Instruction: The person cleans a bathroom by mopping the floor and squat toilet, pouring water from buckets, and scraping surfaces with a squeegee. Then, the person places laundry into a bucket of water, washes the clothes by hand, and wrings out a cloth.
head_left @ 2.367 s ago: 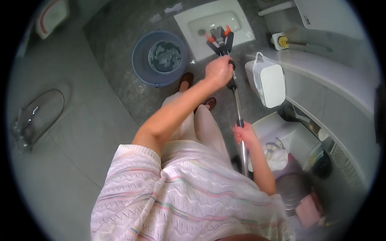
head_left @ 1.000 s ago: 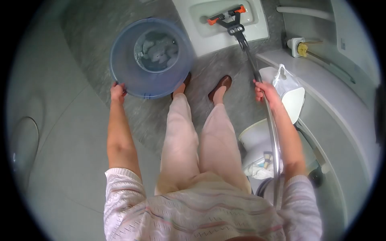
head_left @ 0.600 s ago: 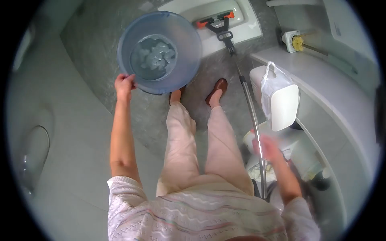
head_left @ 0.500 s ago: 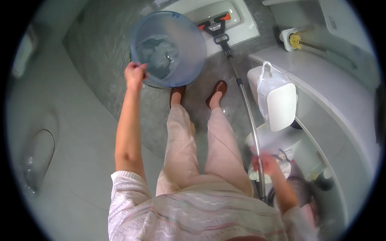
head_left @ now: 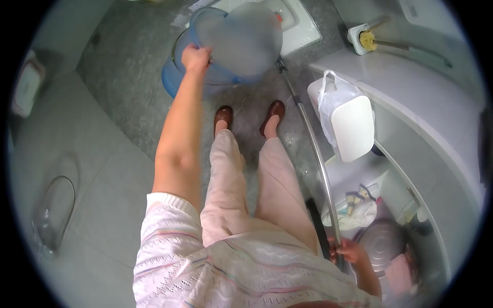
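Observation:
My left hand (head_left: 196,57) is closed on the rim of the translucent blue bucket (head_left: 246,43), which is tilted far over toward the white floor basin (head_left: 303,28). A second blue rim or basin shows beneath and left of it. Lower right, my right hand (head_left: 349,251) is wrapped round the lower part of the long metal mop pole (head_left: 319,159). The pole runs up and left, and its head is mostly hidden behind the bucket; a bit of orange shows beside it. The bucket's inside is blurred.
A white bin (head_left: 353,128) with a plastic bag stands right of the pole, beside a grey ledge (head_left: 390,77). A yellow brush (head_left: 367,40) sits in a white holder. Below are cloths (head_left: 357,213) and a round metal lid (head_left: 381,245). A shower hose (head_left: 72,205) hangs left.
My left hand has moved up and right, tipping the bucket over toward the basin. My right hand has slid down the mop pole. Another blue rim has come into view below the bucket.

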A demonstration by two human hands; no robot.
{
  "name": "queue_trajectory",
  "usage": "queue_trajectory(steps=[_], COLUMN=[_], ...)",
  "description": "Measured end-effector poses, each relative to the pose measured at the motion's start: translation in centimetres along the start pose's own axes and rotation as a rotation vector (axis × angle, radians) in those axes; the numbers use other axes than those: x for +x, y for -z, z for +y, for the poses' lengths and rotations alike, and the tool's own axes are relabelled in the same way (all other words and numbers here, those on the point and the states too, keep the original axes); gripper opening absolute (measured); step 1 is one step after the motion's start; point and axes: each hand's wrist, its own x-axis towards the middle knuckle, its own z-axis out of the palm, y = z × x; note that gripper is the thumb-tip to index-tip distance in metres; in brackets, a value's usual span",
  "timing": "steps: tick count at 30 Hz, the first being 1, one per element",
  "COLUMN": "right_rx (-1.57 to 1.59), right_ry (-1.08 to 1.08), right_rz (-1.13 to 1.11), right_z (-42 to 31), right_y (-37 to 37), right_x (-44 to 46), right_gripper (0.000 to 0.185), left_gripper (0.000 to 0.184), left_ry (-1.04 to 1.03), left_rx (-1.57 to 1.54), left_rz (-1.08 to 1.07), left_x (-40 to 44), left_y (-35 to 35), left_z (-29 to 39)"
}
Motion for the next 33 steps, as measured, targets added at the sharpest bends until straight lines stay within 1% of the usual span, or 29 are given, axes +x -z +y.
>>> queue_trajectory(steps=[2, 4, 6, 7, 8, 10, 13, 14, 16, 19, 22, 25, 27, 28, 29, 30, 31, 32, 33], right_rx=[0.044, 0.104, 0.152, 0.174, 0.121, 0.015, 0.147, 0.166, 0.201, 0.147, 0.141, 0.135, 0.084, 0.061, 0.083, 0.07, 0.057, 0.037, 0.086], right_ry=[0.005, 0.02, 0.091, 0.128, 0.118, 0.095, 0.048, 0.055, 0.073, 0.098, 0.131, 0.211, 0.322, 0.376, 0.396, 0.395, 0.393, 0.394, 0.386], right_rz=[0.01, 0.04, 0.06, 0.068, 0.102, 0.173, 0.155, 0.158, 0.162, 0.244, 0.274, 0.2, 0.16, 0.138, 0.045, 0.017, -0.005, -0.025, -0.028], right_z=[0.8, 1.2, 1.4, 1.4, 1.5, 2.0, 5.4, 5.9, 6.1, 6.3, 7.0, 7.5, 7.9, 8.2, 9.0, 9.7, 10.0, 10.4, 10.9], right_y=[-0.5, -2.0, -4.0, -5.1, -6.6, -9.3, -8.4, -8.6, -9.4, -10.7, -10.3, -9.5, -8.9, -8.0, -6.1, -5.0, -4.5, -4.1, -3.1], right_x=[-1.3, -2.8, -3.4, -3.4, -3.6, -3.9, -3.6, -3.3, -2.8, -2.2, -1.9, -1.6, -1.3, -1.7, -2.0, -2.6, -3.0, -3.5, -3.7], right_gripper=[0.051, 0.052, 0.053, 0.053, 0.052, 0.051, 0.045, 0.044, 0.041, 0.039, 0.038, 0.04, 0.043, 0.044, 0.052, 0.052, 0.052, 0.053, 0.051], left_gripper=[0.015, 0.014, 0.014, 0.015, 0.016, 0.008, 0.011, 0.013, 0.017, 0.022, 0.028, 0.033, 0.037, 0.037, 0.04, 0.046, 0.054, 0.061, 0.068], left_ry=[0.01, 0.022, 0.058, 0.067, 0.079, 0.114, 0.167, 0.23, 0.353, 0.476, 0.561, 0.578, 0.378, 0.283, 0.27, 0.208, 0.24, 0.322, 0.366], left_rx=[-0.149, -0.204, -0.268, -0.266, -0.26, -0.201, -0.068, -0.054, -0.029, -0.173, -0.461, -0.515, -0.28, -0.227, -0.237, -0.363, -0.478, -0.41, -0.436], left_rz=[-0.017, 0.033, 0.041, 0.087, 0.128, 0.205, 0.281, 0.269, 0.246, 0.217, 0.139, 0.209, 0.115, 0.12, -0.131, -0.376, -0.649, -0.79, -0.954], left_x=[-0.3, -1.2, -1.2, -1.0, -0.9, -1.0, -0.9, -0.6, 0.1, -0.7, -0.2, -3.1, -5.4, -10.2, -14.5, -20.2, -25.4, -30.8, -36.0], left_y=[3.3, 6.9, 10.6, 12.3, 13.6, 16.1, 19.1, 20.0, 21.2, 22.0, 22.4, 21.1, 18.6, 15.2, 12.0, 8.0, 4.3, 0.2, -2.6], left_z=[-2.1, -4.6, -8.8, -11.0, -13.2, -16.8, -21.4, -23.0, -25.8, -28.5, -33.6, -34.4, -34.7, -29.8, -26.5, -22.8, -19.8, -17.2, -14.0])
